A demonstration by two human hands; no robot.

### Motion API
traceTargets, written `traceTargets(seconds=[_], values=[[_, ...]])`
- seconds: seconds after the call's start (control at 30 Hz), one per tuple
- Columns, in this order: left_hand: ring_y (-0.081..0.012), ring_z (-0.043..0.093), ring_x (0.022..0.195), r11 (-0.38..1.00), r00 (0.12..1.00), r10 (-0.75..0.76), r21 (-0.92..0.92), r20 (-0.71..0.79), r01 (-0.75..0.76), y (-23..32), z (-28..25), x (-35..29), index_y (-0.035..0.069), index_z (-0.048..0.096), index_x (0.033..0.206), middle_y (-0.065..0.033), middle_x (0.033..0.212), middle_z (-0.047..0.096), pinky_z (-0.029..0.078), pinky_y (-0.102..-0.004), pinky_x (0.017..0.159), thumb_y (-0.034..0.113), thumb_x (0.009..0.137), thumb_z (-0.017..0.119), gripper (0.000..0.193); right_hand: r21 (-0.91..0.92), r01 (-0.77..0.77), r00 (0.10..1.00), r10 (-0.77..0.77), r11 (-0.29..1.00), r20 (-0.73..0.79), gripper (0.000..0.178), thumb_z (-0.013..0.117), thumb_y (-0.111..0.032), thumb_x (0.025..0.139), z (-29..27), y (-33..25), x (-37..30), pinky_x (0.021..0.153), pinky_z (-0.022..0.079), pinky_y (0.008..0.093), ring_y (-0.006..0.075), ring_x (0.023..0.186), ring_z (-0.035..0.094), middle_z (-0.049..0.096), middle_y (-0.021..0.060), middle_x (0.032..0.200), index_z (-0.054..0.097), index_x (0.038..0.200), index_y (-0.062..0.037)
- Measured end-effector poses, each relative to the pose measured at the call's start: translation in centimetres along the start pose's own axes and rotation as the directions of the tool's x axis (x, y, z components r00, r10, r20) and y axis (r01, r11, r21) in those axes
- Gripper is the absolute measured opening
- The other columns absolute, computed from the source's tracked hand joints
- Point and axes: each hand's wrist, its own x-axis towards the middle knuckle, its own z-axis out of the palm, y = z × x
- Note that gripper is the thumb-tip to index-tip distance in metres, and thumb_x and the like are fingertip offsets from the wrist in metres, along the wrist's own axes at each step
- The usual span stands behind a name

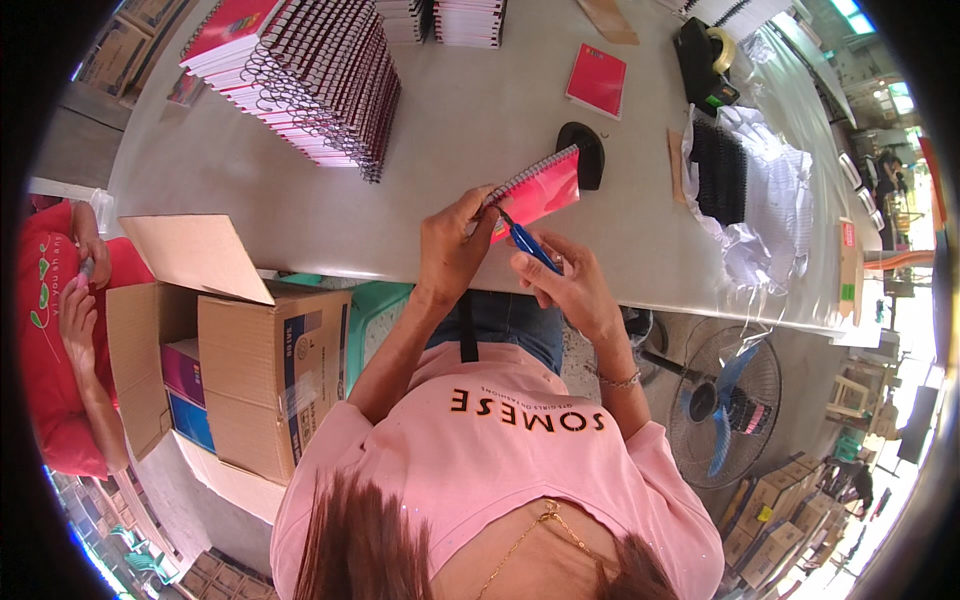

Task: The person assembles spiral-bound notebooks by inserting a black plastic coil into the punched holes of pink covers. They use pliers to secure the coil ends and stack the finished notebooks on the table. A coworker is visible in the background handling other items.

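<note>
My left hand (455, 245) is closed on a red spiral notebook (545, 190), held tilted above the table's near edge with its wire binding facing up and left. In my right hand (575, 280) is a pair of blue-handled pliers (532, 246). The tips of the pliers meet the near end of the binding beside my left fingers; those fingers partly hide the contact. Just beyond the notebook, a black rounded object (585, 150) sits on the table, partly covered by it.
Stacked spiral notebooks (310, 85) rise at the far left of the table (450, 130); a single red notebook (597, 80) lies farther back. Rightward are a tape dispenser (705, 65) and black binding wires (718, 172) on crumpled wrapping. An open carton (250, 380), a fan (725, 405) and a co-worker (75, 330) flank me.
</note>
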Motion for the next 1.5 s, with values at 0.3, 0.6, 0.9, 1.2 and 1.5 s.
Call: traceTargets(seconds=[0.3,0.6,0.9,1.2,1.5], values=[[-0.0279,0.071,0.078,0.993,0.998,-0.019,0.113,0.063,0.012,0.6,-0.5,0.1,0.005,0.066,0.113,-0.0148,0.09,0.07,0.054,-0.0359,0.067,0.007,0.091,0.063,0.023,0.343,-0.136,0.953,0.029,0.93,0.301,0.057,0.063,-0.047,0.094,-1.2,1.2,0.4,0.058,0.043,0.0226,0.0094,0.071,0.055,0.061,0.0059,0.085,0.059,0.127,-0.0007],[-0.0123,0.049,0.053,0.977,0.953,0.212,0.043,-0.215,-0.208,7.3,-5.3,3.6,0.006,0.07,0.111,-0.0068,0.068,0.062,0.042,-0.0259,0.051,0.008,0.087,0.073,0.024,-0.505,0.148,0.734,-0.437,0.85,-0.519,0.06,0.079,-0.035,0.081,-8.1,5.5,3.5,0.097,0.042,0.0388,0.0252,0.105,0.056,0.061,0.0125,0.113,0.058,0.129,-0.0051],[-0.011,0.055,0.076,0.866,0.743,0.485,0.131,-0.462,-0.483,17.8,-21.2,14.3,0.008,0.07,0.118,-0.0029,0.085,0.061,0.048,-0.0243,0.073,0.032,0.096,0.059,0.034,-0.757,-0.144,0.577,-0.568,0.637,-0.587,0.06,0.076,-0.033,0.082,-9.8,7.7,4.5,0.106,0.03,0.0501,0.0362,0.123,0.044,0.052,0.0163,0.128,0.054,0.134,-0.0104],[-0.0145,0.058,0.097,0.828,0.893,0.442,0.343,0.088,-0.444,21.6,-27.2,22.4,0.001,0.058,0.13,-0.0049,0.107,0.064,0.049,-0.028,0.087,0.023,0.1,0.049,0.039,-0.781,-0.114,0.577,-0.599,0.614,-0.555,0.061,0.071,-0.036,0.086,-9.5,7.6,4.3,0.107,0.029,0.0508,0.0367,0.127,0.042,0.051,0.0164,0.135,0.051,0.137,-0.0091],[-0.0197,0.058,0.107,0.761,0.818,0.21,0.435,0.535,-0.48,15.5,-22.1,28.6,0.012,0.072,0.115,-0.0105,0.112,0.065,0.042,-0.0283,0.102,0.035,0.097,0.039,0.044,-0.786,-0.14,0.581,-0.593,0.602,-0.558,0.061,0.07,-0.036,0.086,-9.9,7.6,4.1,0.106,0.029,0.0525,0.038,0.125,0.043,0.051,0.0171,0.133,0.05,0.137,-0.0082]])
